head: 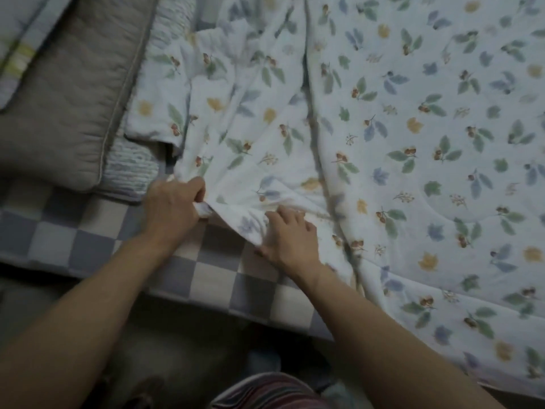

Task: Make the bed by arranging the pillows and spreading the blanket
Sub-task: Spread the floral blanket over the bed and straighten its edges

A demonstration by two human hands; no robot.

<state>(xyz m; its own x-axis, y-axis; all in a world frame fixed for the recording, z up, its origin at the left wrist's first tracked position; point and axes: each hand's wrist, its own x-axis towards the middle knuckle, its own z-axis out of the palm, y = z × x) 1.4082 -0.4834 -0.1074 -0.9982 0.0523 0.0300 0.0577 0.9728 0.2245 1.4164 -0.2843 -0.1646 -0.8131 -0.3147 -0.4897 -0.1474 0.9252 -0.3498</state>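
Beside grey pillow (63,93), left hand (172,206) gripping blanket (383,128), right hand (290,239) flat on it.

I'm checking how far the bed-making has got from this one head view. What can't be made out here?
- Left hand fingers: curled under the bunched blanket edge, so hidden.
- Right hand: its fingertips blur into the cloth.
- Grey pillow and the striped pillow behind it: cut off by the left edge.
- Blanket's far and right sides: out of frame.
- Checked sheet: mostly covered by the blanket.
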